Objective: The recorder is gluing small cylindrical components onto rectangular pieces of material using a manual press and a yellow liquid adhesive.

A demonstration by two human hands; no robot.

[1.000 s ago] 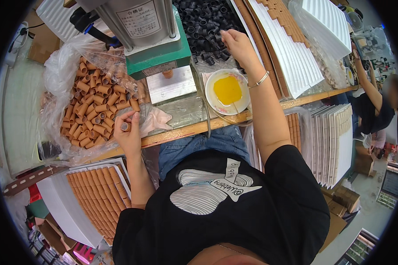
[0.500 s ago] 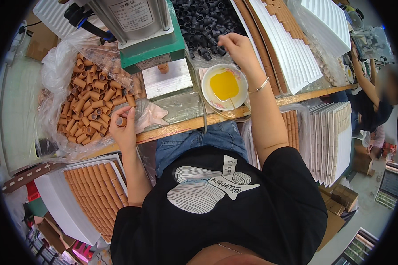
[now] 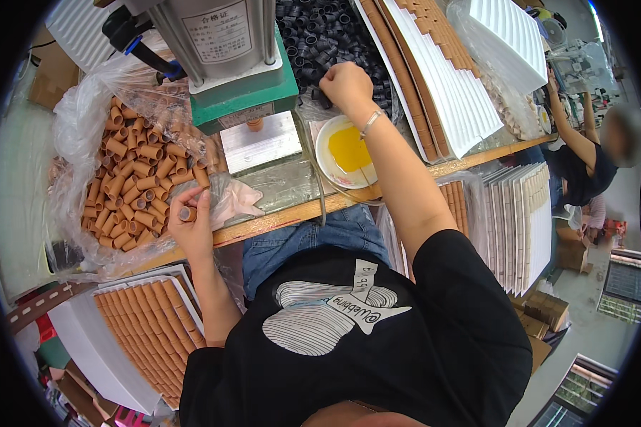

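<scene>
Press (image 3: pixel 235 78), grey with a white rectangular label, stands central. Left of it, the left hand (image 3: pixel 189 224) pinches a brown tube (image 3: pixel 188 213) beside the clear bag (image 3: pixel 71 142). Right of it, the right hand (image 3: pixel 347 85) is clenched over black rings (image 3: pixel 320 35).

The brown tubes (image 3: pixel 139 188) look like matt cardboard, sitting on a crinkly clear plastic bag (image 3: pixel 78 128) that's pretty shiny. The one tube (image 3: pixel 187 213) in the left hand (image 3: pixel 191 228) has the same dull paper finish. The press (image 3: pixel 228 57) has a brushed metal body and a green painted base, with a smooth bare metal plate (image 3: pixel 260 142) below. The black rings (image 3: pixel 327 32) look like matt plastic or rubber. The white bowl (image 3: pixel 327 156) is glossy, holding shiny yellow liquid. The tabletop (image 3: pixel 292 210) edge is bare wood.
</scene>
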